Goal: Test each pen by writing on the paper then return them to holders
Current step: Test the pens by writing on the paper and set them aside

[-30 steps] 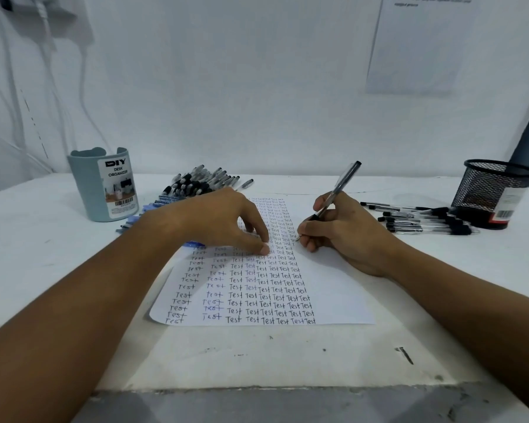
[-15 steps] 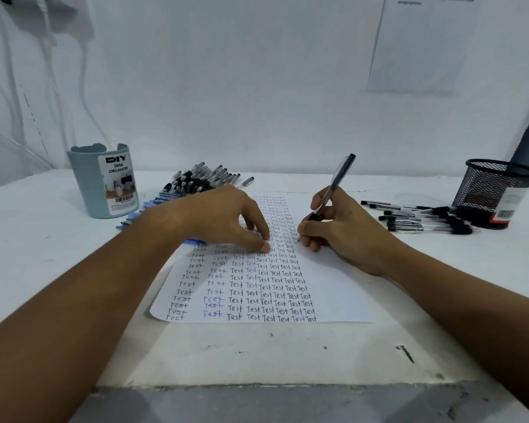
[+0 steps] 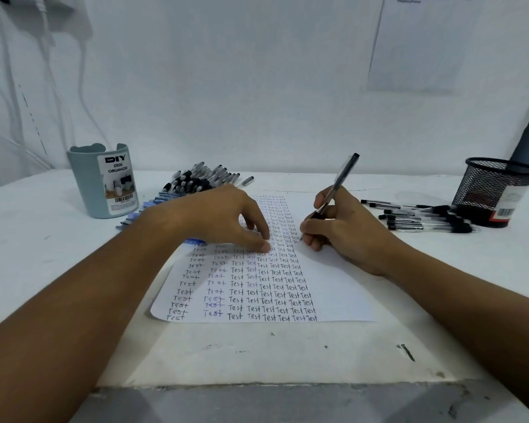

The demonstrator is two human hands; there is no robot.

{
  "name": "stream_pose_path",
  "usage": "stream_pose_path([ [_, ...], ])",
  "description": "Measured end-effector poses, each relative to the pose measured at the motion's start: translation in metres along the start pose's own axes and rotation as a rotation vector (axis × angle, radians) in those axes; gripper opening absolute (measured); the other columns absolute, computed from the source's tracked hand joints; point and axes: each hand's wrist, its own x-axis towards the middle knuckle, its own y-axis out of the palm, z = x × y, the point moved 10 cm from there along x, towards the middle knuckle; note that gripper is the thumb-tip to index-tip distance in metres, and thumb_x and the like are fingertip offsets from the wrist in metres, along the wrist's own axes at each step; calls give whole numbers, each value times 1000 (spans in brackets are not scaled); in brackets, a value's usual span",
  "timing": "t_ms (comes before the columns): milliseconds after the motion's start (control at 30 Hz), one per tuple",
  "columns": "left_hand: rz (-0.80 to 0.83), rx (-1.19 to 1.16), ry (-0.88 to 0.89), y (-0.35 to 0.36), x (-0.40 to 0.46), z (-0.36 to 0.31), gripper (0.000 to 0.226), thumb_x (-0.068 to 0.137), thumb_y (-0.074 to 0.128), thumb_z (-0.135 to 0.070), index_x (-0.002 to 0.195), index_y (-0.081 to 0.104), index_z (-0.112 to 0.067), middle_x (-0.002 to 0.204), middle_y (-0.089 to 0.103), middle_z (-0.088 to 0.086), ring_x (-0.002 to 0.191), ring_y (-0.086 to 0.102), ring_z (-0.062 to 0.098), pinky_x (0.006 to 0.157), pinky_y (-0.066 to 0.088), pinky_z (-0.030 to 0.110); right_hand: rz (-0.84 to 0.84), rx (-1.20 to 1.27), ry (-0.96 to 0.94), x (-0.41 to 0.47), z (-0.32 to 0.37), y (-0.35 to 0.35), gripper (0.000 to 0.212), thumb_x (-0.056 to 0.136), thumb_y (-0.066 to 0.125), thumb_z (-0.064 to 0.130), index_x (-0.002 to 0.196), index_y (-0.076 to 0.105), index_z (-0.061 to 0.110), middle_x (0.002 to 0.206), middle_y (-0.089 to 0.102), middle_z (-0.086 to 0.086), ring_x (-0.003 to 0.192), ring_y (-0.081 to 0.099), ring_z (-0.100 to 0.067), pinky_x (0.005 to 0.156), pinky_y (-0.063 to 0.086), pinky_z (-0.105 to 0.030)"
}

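The right hand (image 3: 345, 230) holds a pen (image 3: 336, 184) with its fingers curled round the low part; the pen leans up and to the right, and its tip touches the paper (image 3: 333, 288) just at the right edge of the written words. The left hand (image 3: 223, 221) rests on the paper with bent fingers and holds nothing; its fingertips (image 3: 264, 247) press down on the sheet, near the pen tip but not touching it.

The paper lies flat on the white table (image 3: 43, 254), between the two arms; it is full of rows of the word "Test", most in black and a few in blue; the right part of the sheet is bare.

Behind the left hand there is a big pile of pens (image 3: 202, 178); some have black caps and some, closer to the wrist, are blue; the hand hides part of the pile. To the left of the pile stands a blue-grey holder (image 3: 103, 181) with a label that says "DIY DESK ORGANIZER"; it stands upright.

On the right side a few more black pens (image 3: 422, 218) lie flat in a small row; just beside them stands a black mesh cup (image 3: 498, 190), upright too; whether anything is inside either holder cannot be told.

On the wall hangs a white sheet (image 3: 419, 44).
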Motion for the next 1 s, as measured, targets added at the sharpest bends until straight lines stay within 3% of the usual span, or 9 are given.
stream_pose_path([
  [400, -5, -3, -12, 0, -2, -1, 29, 73, 71, -60, 96, 72, -43, 104, 66, -22, 100, 59, -5, 99, 45, 35, 21, 10, 19, 0, 0, 3, 32, 85, 61, -10, 95, 41, 13, 76, 61, -22, 64, 56, -28, 60, 47, -36],
  [533, -11, -11, -24, -2, -3, 1, 29, 73, 70, -61, 96, 72, -43, 102, 68, -24, 100, 60, -5, 99, 45, 32, -31, 207, 84, 0, -2, -5, 33, 86, 59, -12, 95, 39, 12, 77, 57, -21, 58, 57, -26, 51, 44, -34],
  [633, -74, -1, -21, -8, -3, 0, 23, 80, 68, -52, 98, 73, -38, 100, 69, -22, 95, 60, -7, 91, 47, 21, -63, 272, 116, 5, 3, -8, 15, 95, 59, 11, 92, 44, 9, 81, 56, -19, 59, 61, -30, 50, 47, -32],
  [733, -174, 22, -19, -15, -1, 1, 18, 87, 67, -37, 102, 74, -29, 96, 69, -21, 90, 59, -9, 78, 41, 8, -141, 241, 167, 15, 8, -20, 27, 103, 46, 30, 89, 49, 6, 85, 49, -17, 57, 63, -34, 49, 49, -33],
  [867, -277, 34, -18, -22, -2, 1, 17, 88, 66, -30, 101, 75, -23, 90, 68, -18, 88, 60, -3, 83, 48, 18, -206, 181, 122, 29, 10, -31, 25, 103, 45, 26, 90, 53, 7, 86, 47, -13, 49, 57, -21, 46, 42, -28],
  [933, -295, 43, -18, -22, -2, 2, 18, 88, 67, -30, 102, 75, -22, 94, 70, -14, 89, 61, -1, 86, 50, 23, -227, 220, 82, 31, 5, -32, 11, 102, 49, 17, 100, 46, 7, 86, 53, -16, 51, 56, -20, 47, 43, -28],
  [1000, -296, 47, -19, -21, -1, 2, 18, 88, 67, -31, 102, 74, -22, 96, 71, -12, 89, 61, -1, 86, 50, 23, -252, 260, 62, 30, 3, -35, 16, 99, 54, 11, 103, 38, 11, 83, 58, -19, 54, 58, -22, 48, 46, -28],
])
